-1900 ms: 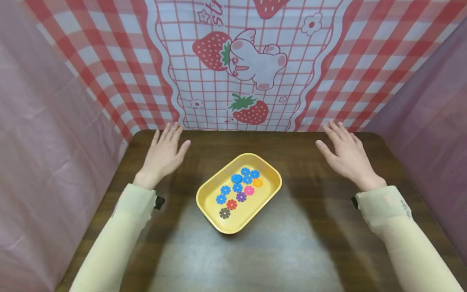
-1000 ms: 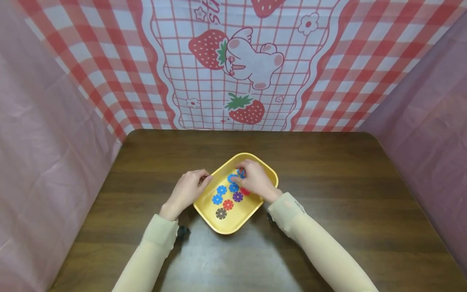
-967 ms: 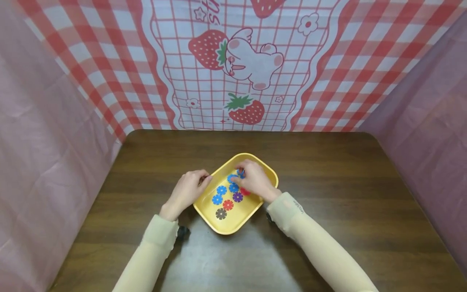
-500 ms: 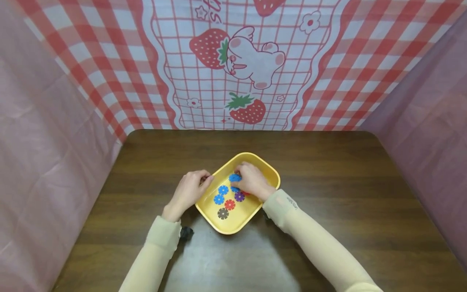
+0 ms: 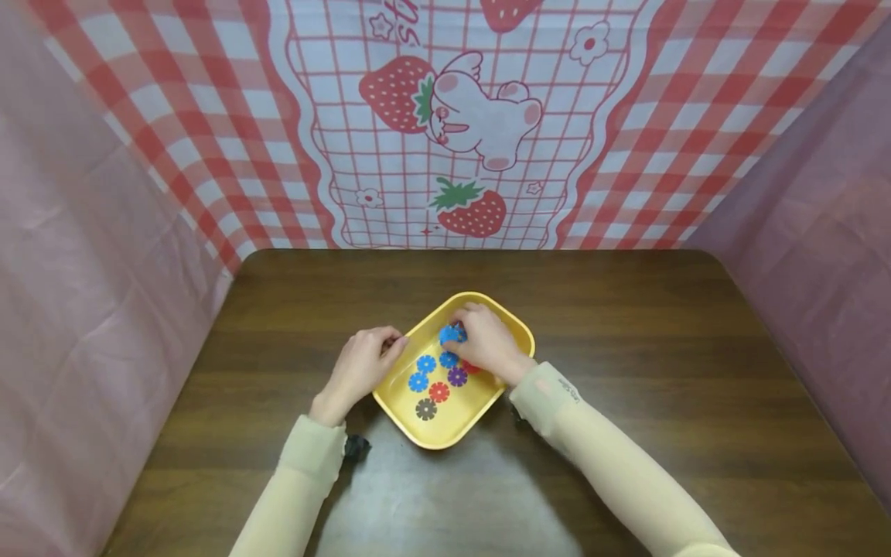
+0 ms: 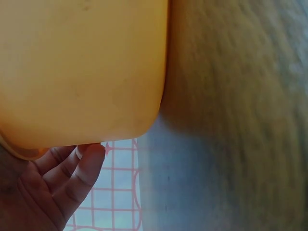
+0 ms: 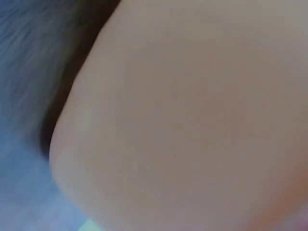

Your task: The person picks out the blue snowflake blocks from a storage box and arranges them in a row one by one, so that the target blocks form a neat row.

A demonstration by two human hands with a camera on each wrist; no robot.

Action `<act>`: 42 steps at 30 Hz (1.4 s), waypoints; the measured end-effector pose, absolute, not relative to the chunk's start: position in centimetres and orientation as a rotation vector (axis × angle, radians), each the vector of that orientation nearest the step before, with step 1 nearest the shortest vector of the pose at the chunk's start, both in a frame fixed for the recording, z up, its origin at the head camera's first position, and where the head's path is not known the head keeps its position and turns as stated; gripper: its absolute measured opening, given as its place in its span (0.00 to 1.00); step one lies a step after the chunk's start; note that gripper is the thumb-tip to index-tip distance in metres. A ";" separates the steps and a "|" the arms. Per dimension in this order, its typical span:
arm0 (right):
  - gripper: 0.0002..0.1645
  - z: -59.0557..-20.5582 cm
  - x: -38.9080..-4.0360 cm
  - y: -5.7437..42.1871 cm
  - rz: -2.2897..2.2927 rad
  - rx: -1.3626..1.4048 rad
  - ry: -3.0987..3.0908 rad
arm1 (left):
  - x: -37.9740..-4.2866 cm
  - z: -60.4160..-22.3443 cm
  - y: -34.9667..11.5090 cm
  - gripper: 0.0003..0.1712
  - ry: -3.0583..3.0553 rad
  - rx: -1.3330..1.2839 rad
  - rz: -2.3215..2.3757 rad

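In the head view a yellow plastic tray [image 5: 411,428] stands at an angle on the table. My left hand [image 5: 355,367] grips its left rim, thumb on the rim and fingers against the outer wall; the left wrist view shows those fingers [image 6: 89,166] under the tray's wall [image 6: 86,72]. Inside the tray my right hand [image 5: 487,340] pinches a blue notched flower-shaped disc [image 5: 451,334] between thumb and fingers. Below it lie more blue discs [image 5: 418,381], a purple disc [image 5: 457,377], a red disc [image 5: 438,392] and a dark grey disc [image 5: 426,409]. A pinkish disc [image 5: 472,368] is partly hidden by the right hand.
The brown wooden table [image 5: 626,333] extends around the tray. A red-and-white strawberry-print cloth [image 5: 452,155] hangs behind it, with pink curtains [image 5: 90,232] at both sides. Skin fills most of the blurred right wrist view.
Both hands have come in from the table's sides to the tray. The left has taken hold of its rim. Lately the right hand has shifted slightly, with a blue disc between its fingers.
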State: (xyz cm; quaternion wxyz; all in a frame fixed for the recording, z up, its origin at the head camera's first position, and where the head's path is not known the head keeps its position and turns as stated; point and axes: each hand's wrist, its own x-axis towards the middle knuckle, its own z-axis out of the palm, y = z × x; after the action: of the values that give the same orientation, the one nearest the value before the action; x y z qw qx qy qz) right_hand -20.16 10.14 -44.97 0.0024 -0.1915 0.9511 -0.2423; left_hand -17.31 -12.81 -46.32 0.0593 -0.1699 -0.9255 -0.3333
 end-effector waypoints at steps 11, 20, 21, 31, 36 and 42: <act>0.22 -42.0 -17.9 14.8 -0.972 -0.590 2.999 | -17.2 -46.3 -12.8 0.10 -2.781 -0.509 -1.019; 0.20 -41.8 -14.9 18.9 -1.083 -0.629 3.036 | -17.5 -46.5 -12.9 0.10 -2.784 -0.514 -1.062; 0.20 -42.0 -14.5 19.3 -1.090 -0.634 3.042 | -17.5 -46.5 -12.9 0.10 -2.784 -0.513 -1.069; 0.19 -43.8 -11.1 21.7 -1.056 -0.683 3.121 | -17.6 -46.4 -13.0 0.11 -2.816 -0.497 -1.078; 0.18 -44.7 -10.2 22.2 -1.009 -0.668 3.124 | -17.7 -46.5 -13.1 0.10 -2.809 -0.501 -1.086; 0.19 -46.4 -10.0 22.8 -0.948 -0.636 3.076 | -17.7 -46.5 -13.1 0.11 -2.823 -0.497 -1.079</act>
State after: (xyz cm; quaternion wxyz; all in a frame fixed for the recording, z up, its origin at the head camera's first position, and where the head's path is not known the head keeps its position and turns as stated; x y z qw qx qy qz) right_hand -10.00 22.84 -46.37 -0.0698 -0.1933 0.9353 -0.2881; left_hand -17.68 -13.06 -46.49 0.0395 -0.1620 -0.9210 -0.3520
